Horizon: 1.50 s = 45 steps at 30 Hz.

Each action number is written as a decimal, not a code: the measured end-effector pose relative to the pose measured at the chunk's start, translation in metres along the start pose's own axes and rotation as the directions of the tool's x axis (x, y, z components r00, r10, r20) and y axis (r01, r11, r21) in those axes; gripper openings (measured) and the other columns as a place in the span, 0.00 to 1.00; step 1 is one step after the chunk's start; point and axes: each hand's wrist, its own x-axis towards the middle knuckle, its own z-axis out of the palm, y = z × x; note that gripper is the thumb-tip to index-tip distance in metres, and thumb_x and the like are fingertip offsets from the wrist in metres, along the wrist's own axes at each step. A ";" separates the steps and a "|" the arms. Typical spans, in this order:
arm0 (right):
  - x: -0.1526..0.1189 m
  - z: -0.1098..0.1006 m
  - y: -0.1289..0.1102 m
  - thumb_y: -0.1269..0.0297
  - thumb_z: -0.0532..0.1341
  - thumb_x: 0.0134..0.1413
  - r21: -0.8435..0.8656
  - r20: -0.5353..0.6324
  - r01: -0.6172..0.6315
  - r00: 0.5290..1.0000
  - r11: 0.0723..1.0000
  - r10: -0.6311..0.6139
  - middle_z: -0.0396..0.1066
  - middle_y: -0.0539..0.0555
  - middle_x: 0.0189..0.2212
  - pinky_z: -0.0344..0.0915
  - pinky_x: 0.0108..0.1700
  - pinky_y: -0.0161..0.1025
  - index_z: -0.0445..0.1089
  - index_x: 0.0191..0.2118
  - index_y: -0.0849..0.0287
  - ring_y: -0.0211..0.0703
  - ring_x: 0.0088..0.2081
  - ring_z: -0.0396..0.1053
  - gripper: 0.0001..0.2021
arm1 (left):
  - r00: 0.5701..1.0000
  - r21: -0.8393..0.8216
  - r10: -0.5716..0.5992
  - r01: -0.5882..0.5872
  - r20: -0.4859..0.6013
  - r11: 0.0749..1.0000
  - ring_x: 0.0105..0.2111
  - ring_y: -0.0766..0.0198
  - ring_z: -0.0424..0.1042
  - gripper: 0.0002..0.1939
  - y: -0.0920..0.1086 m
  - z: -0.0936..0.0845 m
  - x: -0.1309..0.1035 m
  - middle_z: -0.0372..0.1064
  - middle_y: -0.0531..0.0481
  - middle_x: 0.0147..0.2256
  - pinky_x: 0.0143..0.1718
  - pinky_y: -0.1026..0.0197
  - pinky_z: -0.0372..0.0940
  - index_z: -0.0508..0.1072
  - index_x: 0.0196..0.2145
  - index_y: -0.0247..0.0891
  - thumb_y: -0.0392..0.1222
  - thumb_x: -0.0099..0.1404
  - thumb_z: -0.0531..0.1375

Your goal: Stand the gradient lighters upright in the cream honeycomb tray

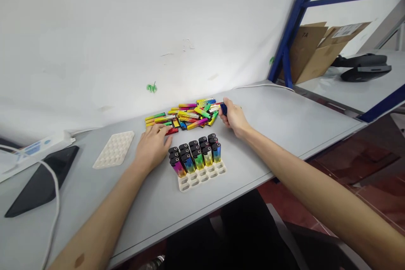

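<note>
A loose pile of shiny multicoloured lighters (193, 114) lies on the grey table against the wall. At the pile's front left, my left hand (153, 141) has its fingers closed around the end of a red lighter (172, 131). My right hand (234, 117) grips a dark blue lighter (224, 109) at the right side of the pile. Between my forearms is a white tray (202, 178) with oval holes. Rows of upright lighters (198, 158) with black tops fill its far part, and holes show in its front rows.
A second white holed tray (114, 149) lies to the left. Beyond it are a dark tablet or phone (42, 179), a white power strip (38, 149) and a white cable (56, 196). At right stand a blue metal frame (289, 29) and a cardboard box (319, 52).
</note>
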 end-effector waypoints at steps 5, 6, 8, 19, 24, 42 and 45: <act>0.001 0.000 0.003 0.51 0.50 0.65 0.054 0.050 -0.038 0.998 0.998 0.036 0.51 0.44 0.14 0.41 0.16 0.31 0.59 0.23 0.56 0.32 0.15 0.46 0.20 | 1.000 -0.015 0.006 -0.006 -0.004 1.000 0.60 0.44 0.63 0.23 0.000 0.000 -0.001 0.68 0.39 0.58 0.60 0.42 0.64 0.72 0.59 0.36 0.46 0.73 0.49; 0.001 0.000 0.003 0.52 0.50 0.64 0.070 0.053 -0.047 0.998 0.996 0.044 0.50 0.44 0.14 0.40 0.16 0.30 0.58 0.24 0.56 0.32 0.15 0.46 0.20 | 1.000 -0.019 0.005 -0.005 0.001 1.000 0.60 0.44 0.63 0.23 0.000 -0.001 -0.001 0.68 0.39 0.58 0.60 0.42 0.63 0.71 0.60 0.36 0.46 0.73 0.49; 0.002 -0.001 0.003 0.51 0.50 0.64 0.079 0.038 -0.051 0.998 0.996 0.048 0.51 0.44 0.15 0.40 0.17 0.30 0.59 0.24 0.56 0.32 0.15 0.45 0.19 | 1.000 -0.023 0.003 -0.003 0.014 1.000 0.61 0.45 0.62 0.24 0.001 -0.003 -0.002 0.67 0.39 0.59 0.61 0.42 0.63 0.71 0.60 0.37 0.46 0.73 0.49; -0.006 -0.006 0.008 0.48 0.53 0.66 -0.242 0.003 0.266 0.962 0.933 -0.274 0.69 0.51 0.33 0.66 0.33 0.37 0.71 0.44 0.58 0.38 0.31 0.67 0.18 | 1.000 -0.027 0.010 -0.010 0.020 1.000 0.60 0.46 0.63 0.23 0.002 -0.004 -0.001 0.67 0.40 0.58 0.62 0.45 0.62 0.71 0.61 0.37 0.46 0.73 0.50; -0.048 -0.021 -0.042 0.54 0.69 0.56 -0.454 0.036 0.471 0.858 0.756 -0.513 0.72 0.50 0.29 0.65 0.35 0.39 0.74 0.36 0.58 0.38 0.30 0.67 0.12 | 0.999 -0.032 0.028 -0.028 0.016 0.999 0.61 0.45 0.62 0.23 0.002 -0.005 -0.003 0.67 0.39 0.58 0.62 0.44 0.62 0.71 0.61 0.36 0.46 0.73 0.50; -0.159 0.047 -0.018 0.61 0.66 0.62 -0.538 0.550 0.695 0.719 0.477 -0.426 0.78 0.54 0.37 0.74 0.29 0.39 0.69 0.45 0.54 0.42 0.31 0.77 0.08 | 0.999 -0.031 0.043 -0.043 0.015 0.999 0.62 0.46 0.61 0.23 0.002 -0.004 -0.004 0.67 0.40 0.58 0.61 0.46 0.62 0.70 0.60 0.38 0.45 0.73 0.50; -0.157 0.050 -0.019 0.60 0.65 0.63 -0.565 0.566 0.704 0.710 0.431 -0.418 0.78 0.54 0.37 0.72 0.28 0.40 0.69 0.45 0.53 0.43 0.30 0.77 0.08 | 0.999 -0.037 0.049 -0.049 0.009 0.998 0.61 0.46 0.62 0.22 0.002 -0.005 -0.003 0.68 0.40 0.58 0.60 0.45 0.62 0.71 0.59 0.40 0.45 0.72 0.50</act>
